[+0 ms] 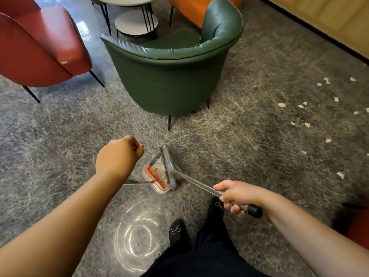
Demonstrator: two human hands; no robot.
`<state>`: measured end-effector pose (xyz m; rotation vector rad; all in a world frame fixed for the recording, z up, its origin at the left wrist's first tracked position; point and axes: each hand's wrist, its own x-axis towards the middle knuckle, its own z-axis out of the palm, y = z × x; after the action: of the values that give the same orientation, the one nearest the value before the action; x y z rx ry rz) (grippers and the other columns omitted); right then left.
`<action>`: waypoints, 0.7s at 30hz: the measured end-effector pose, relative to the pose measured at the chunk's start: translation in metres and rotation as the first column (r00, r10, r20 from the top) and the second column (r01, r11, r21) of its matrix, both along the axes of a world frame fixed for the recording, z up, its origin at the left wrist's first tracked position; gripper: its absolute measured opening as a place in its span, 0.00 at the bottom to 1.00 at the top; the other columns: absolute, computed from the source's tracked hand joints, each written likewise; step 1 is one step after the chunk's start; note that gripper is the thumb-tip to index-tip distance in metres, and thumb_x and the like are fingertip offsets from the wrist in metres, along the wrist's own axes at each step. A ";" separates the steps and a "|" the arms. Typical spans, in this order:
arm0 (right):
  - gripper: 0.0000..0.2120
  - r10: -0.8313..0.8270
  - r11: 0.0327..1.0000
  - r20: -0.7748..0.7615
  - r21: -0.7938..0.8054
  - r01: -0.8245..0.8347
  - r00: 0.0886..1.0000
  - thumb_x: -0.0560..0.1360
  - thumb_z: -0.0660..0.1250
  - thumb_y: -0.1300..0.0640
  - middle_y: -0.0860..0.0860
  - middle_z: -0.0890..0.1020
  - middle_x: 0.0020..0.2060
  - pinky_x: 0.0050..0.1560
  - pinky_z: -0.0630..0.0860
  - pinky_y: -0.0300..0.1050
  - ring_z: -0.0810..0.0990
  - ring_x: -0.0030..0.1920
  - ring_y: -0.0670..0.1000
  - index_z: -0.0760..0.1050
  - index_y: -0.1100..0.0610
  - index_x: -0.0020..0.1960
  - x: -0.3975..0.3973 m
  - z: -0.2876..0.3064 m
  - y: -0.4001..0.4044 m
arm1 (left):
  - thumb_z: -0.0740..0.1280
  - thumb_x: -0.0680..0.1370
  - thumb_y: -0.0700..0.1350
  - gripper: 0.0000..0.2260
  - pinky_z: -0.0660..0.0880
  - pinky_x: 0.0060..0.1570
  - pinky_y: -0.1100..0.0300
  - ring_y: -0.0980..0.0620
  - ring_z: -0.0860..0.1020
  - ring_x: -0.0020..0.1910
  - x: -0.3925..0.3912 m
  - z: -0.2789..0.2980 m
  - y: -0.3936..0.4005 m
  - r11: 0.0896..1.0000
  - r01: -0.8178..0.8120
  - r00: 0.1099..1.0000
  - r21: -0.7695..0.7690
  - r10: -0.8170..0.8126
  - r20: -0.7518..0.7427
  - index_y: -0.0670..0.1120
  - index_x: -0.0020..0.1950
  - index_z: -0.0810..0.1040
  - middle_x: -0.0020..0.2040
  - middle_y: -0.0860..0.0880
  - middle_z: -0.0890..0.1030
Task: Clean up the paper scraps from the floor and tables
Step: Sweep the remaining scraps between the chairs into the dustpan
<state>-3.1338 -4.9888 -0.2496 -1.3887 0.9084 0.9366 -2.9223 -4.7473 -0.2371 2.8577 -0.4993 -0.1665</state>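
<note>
Our right hand (235,196) grips the broom (169,166) handle; our left hand (117,154) curls around the dustpan's (153,176) thin handle. The broom head touches the dustpan, which holds an orange comb (156,177) and pale scraps. More scraps (307,124) lie scattered on the carpet (259,116), well to the right.

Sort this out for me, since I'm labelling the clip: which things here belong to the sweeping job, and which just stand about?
Part of the job:
- grey long-handled broom, gripped by the right hand
- clear dustpan with orange comb edge, its handle held by the left hand
- white paper scraps on the grey carpet

Just standing about:
- green leather tub chair
- red armchair
- orange chair
- round grey side tables
</note>
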 end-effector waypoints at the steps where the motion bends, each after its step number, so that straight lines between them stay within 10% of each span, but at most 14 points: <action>1: 0.20 0.008 1.000 0.003 0.002 -0.008 1.000 0.77 0.54 0.66 0.53 0.72 0.31 0.21 0.64 0.34 0.68 0.21 0.44 0.66 0.46 0.63 0.000 0.003 0.001 | 0.65 0.77 0.57 0.11 0.74 0.37 0.56 0.44 0.80 0.41 0.000 0.002 -0.006 1.000 0.016 1.000 -0.002 -0.016 0.007 0.51 0.46 0.80 0.40 0.48 0.82; 21: 0.22 -0.061 0.995 0.095 0.085 0.053 0.994 0.78 0.57 0.65 0.51 0.72 0.31 0.22 0.64 0.34 0.67 0.21 0.44 0.67 0.46 0.68 -0.015 0.025 -0.029 | 0.65 0.77 0.57 0.11 0.67 0.31 0.58 0.44 0.76 0.32 0.000 0.001 -0.070 0.986 0.167 0.981 0.013 -0.168 0.094 0.51 0.43 0.79 0.32 0.50 0.76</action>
<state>-3.1484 -5.0179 -0.2243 -1.3199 0.8227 0.8464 -2.9226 -4.8171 -0.2364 2.8365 -0.7601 -0.0603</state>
